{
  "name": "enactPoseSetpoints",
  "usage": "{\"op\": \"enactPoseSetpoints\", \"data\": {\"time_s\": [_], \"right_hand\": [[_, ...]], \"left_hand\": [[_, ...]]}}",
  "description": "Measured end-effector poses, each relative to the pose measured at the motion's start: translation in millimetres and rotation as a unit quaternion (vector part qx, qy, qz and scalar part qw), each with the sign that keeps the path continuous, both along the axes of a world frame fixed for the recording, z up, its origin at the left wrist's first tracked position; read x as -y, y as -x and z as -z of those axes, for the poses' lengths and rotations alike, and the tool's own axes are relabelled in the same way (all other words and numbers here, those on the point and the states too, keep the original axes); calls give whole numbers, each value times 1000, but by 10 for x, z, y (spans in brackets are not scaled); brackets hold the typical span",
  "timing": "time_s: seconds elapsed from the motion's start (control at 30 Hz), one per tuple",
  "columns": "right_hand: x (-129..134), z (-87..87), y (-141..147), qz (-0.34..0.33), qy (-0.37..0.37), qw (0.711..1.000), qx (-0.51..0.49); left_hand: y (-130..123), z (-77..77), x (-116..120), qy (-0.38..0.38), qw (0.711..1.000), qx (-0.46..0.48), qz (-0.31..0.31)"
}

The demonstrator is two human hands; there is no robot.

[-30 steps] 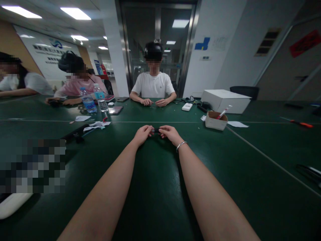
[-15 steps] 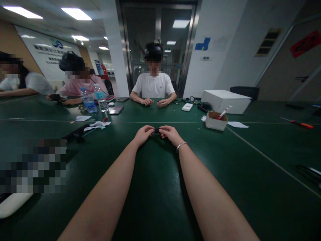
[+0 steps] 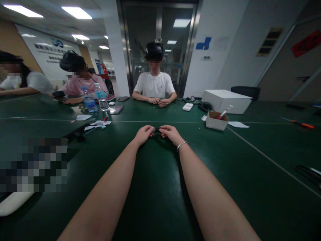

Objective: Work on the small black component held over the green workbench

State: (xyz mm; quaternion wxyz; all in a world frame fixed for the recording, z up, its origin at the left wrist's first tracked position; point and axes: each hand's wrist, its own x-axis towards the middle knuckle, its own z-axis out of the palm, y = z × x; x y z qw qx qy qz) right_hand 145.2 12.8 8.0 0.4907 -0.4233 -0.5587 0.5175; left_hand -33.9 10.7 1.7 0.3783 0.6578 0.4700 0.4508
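A small black object [image 3: 156, 130] is held between my two hands, just above the green table [image 3: 157, 187]. My left hand [image 3: 144, 135] pinches its left end with thumb and fingers. The right end is gripped the same way by my right hand [image 3: 171, 134], with a silver bracelet [image 3: 182, 146] on that wrist. The object is too small to make out in detail, and my fingertips cover both its ends.
Bottles [image 3: 101, 97], paper scraps [image 3: 97, 125] and a black tool lie left. On the right are a small cardboard box [image 3: 216, 122], a white box [image 3: 225, 99] and a screwdriver [image 3: 302, 124]. A person [image 3: 154, 83] sits opposite; two more sit at the left.
My hands have hardly moved and still hold the black object. Across the table, the person's hands have come together.
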Motion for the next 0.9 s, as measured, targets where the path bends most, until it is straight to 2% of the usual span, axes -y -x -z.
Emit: {"op": "enactPoseSetpoints", "data": {"time_s": [0.33, 0.73, 0.9], "right_hand": [[8, -19, 7, 1, 1, 1000, -5], [17, 19, -4, 3, -4, 1000, -15], [22, 20, -5, -5, -5, 1000, -9]], "left_hand": [[-13, -51, 57, -3, 1000, 24, -10], [26, 49, -6, -18, 999, 44, 4], [43, 56, -1, -58, 996, 60, 7]]}}
